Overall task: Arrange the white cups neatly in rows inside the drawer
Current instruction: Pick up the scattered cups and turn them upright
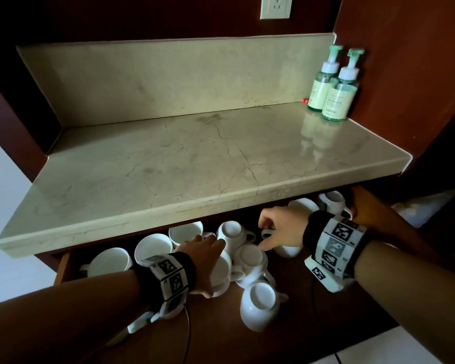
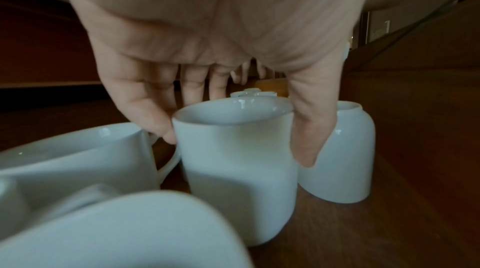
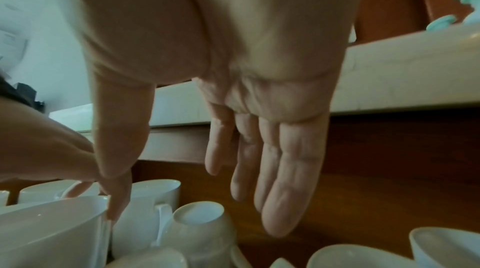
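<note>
Several white cups lie jumbled in the open wooden drawer (image 1: 313, 313), some upright, some upside down. My left hand (image 1: 216, 243) reaches over the middle pile. In the left wrist view the left hand (image 2: 236, 145) grips an upright cup (image 2: 241, 190), thumb down its right side and fingers at its left rim. An upturned cup (image 2: 345, 161) stands just right of it. My right hand (image 1: 264, 235) hovers over cups right of centre. In the right wrist view the right hand (image 3: 192, 200) hangs with straight fingers and holds nothing, while its thumb tip touches the rim of a cup (image 3: 52, 231).
A marble counter (image 1: 195, 153) overhangs the back of the drawer and hides the rear cups. Two green pump bottles (image 1: 329, 85) stand at its back right corner. More cups (image 1: 332, 200) sit at the drawer's far right. Upright cups (image 1: 111, 261) line the left end.
</note>
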`<state>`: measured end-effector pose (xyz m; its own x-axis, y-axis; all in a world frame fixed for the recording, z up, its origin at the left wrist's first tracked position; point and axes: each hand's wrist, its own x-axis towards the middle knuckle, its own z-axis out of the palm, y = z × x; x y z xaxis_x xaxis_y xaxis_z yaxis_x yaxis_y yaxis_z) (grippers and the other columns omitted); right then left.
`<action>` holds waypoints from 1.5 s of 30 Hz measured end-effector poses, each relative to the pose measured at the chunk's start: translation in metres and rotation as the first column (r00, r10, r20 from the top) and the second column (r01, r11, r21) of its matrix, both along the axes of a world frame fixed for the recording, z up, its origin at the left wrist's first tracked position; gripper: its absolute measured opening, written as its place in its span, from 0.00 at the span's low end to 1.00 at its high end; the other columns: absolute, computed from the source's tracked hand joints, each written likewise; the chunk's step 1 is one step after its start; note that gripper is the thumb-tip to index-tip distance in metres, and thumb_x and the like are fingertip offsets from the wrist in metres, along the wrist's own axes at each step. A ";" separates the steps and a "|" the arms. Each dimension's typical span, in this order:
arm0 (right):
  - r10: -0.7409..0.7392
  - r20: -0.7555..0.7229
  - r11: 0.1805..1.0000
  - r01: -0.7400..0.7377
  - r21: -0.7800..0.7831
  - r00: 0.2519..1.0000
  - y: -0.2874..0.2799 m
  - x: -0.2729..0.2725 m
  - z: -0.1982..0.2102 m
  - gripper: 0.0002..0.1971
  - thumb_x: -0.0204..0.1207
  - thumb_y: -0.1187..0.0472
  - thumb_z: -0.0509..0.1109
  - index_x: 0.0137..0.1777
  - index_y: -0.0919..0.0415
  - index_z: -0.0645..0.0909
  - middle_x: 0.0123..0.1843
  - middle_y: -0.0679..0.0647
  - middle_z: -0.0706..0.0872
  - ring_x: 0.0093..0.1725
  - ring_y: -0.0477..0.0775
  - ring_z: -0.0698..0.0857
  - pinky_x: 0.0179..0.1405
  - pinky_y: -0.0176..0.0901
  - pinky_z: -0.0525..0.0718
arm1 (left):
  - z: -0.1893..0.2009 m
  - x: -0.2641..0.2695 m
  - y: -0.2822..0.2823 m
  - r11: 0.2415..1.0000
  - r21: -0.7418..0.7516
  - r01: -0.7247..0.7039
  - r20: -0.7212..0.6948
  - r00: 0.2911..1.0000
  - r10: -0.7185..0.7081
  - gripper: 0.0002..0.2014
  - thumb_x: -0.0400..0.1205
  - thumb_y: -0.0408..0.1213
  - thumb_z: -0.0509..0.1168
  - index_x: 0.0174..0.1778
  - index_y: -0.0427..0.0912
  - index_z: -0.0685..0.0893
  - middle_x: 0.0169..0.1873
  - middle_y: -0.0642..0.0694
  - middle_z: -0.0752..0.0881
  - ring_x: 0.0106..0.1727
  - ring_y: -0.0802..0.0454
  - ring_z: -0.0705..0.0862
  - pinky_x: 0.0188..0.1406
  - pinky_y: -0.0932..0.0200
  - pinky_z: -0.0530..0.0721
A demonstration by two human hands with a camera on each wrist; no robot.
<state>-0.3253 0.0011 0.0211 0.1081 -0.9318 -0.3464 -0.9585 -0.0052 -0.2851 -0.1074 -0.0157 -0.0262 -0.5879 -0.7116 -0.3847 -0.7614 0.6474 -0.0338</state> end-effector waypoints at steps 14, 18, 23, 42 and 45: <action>0.015 -0.119 0.995 -0.003 0.097 0.993 -0.047 0.034 -0.057 0.37 0.72 0.40 0.69 0.71 0.64 0.63 0.71 0.63 0.74 0.64 0.58 0.78 0.56 0.46 0.75 | -0.019 -0.003 -0.004 0.998 0.053 -0.018 0.086 0.996 0.014 0.51 0.63 0.49 0.79 0.77 0.46 0.56 0.75 0.42 0.63 0.75 0.38 0.67 0.68 0.41 0.76; 0.002 -0.128 0.989 0.017 0.145 0.992 -0.055 0.048 -0.071 0.47 0.74 0.43 0.69 0.83 0.59 0.46 0.80 0.63 0.65 0.80 0.62 0.63 0.73 0.50 0.69 | -0.021 0.000 -0.004 0.996 0.087 -0.028 0.068 0.997 0.022 0.56 0.61 0.58 0.78 0.79 0.50 0.51 0.79 0.41 0.57 0.79 0.37 0.62 0.72 0.36 0.71; -0.022 -0.110 0.976 0.045 0.213 0.994 -0.066 0.061 -0.080 0.48 0.76 0.49 0.70 0.85 0.53 0.40 0.82 0.63 0.62 0.82 0.62 0.62 0.78 0.52 0.66 | -0.007 0.000 -0.009 0.990 0.110 -0.088 -0.041 0.995 0.093 0.50 0.65 0.70 0.68 0.78 0.51 0.58 0.78 0.45 0.61 0.76 0.40 0.68 0.71 0.40 0.74; 0.036 -0.103 0.999 -0.033 0.029 0.994 -0.044 0.043 -0.071 0.51 0.61 0.49 0.80 0.80 0.53 0.54 0.67 0.58 0.77 0.64 0.60 0.80 0.56 0.46 0.82 | 0.005 0.009 -0.026 0.965 0.137 -0.223 -0.178 0.953 0.245 0.33 0.77 0.60 0.64 0.73 0.44 0.71 0.68 0.46 0.79 0.67 0.46 0.79 0.61 0.55 0.76; 0.076 -0.095 0.997 -0.076 0.001 0.993 -0.036 0.038 -0.064 0.44 0.59 0.51 0.80 0.72 0.54 0.61 0.51 0.54 0.80 0.52 0.57 0.84 0.45 0.47 0.85 | 0.005 0.009 -0.028 0.963 0.162 -0.216 -0.188 0.951 0.245 0.34 0.77 0.59 0.64 0.74 0.44 0.69 0.70 0.47 0.78 0.70 0.48 0.77 0.64 0.56 0.75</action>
<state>-0.2871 -0.0354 -0.0424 0.1452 -0.9233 -0.3555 -0.9780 -0.0796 -0.1929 -0.0984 -0.0434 -0.0208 -0.4900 -0.7857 -0.3775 -0.8717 0.4402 0.2154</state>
